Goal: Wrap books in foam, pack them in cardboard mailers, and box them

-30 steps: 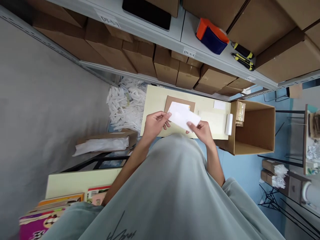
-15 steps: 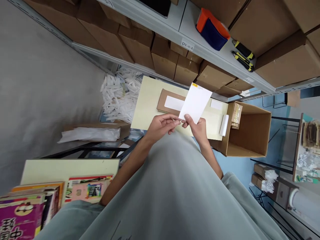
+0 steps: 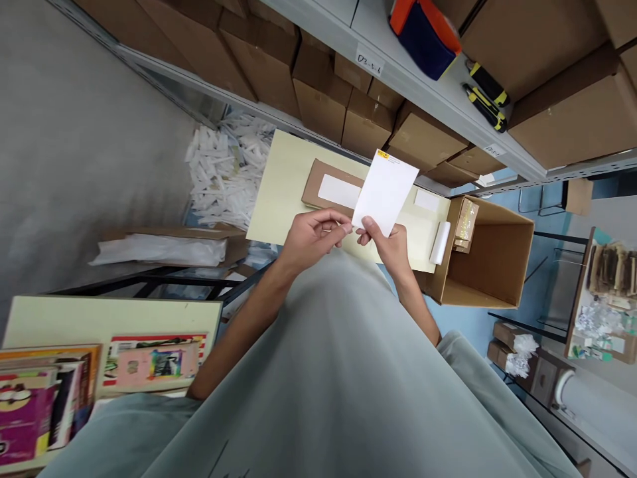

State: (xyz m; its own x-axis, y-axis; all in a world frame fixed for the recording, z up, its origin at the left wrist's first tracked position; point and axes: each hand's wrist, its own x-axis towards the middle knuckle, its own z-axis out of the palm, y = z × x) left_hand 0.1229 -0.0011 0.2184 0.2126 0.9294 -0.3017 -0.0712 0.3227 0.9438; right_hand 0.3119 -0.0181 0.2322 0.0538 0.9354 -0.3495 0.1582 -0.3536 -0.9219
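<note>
Plainly, the right hand [image 3: 389, 245] pinched the white card [image 3: 386, 189] above the brown packet's [image 3: 315, 178] right end, long axis crosswise to the packet. Nearer the packet, the left hand's [image 3: 314, 240] fingertips met beside the card's corner; whether they gripped it, I couldn't tell.

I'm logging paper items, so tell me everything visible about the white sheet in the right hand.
The white sheet is thin, rectangular and paper-like, with a yellow mark and unreadable print near its top-left corner. It slants above the table, hiding part of the brown packet. The right hand pinches its near edge; whether the left hand touches it is unclear.
</note>
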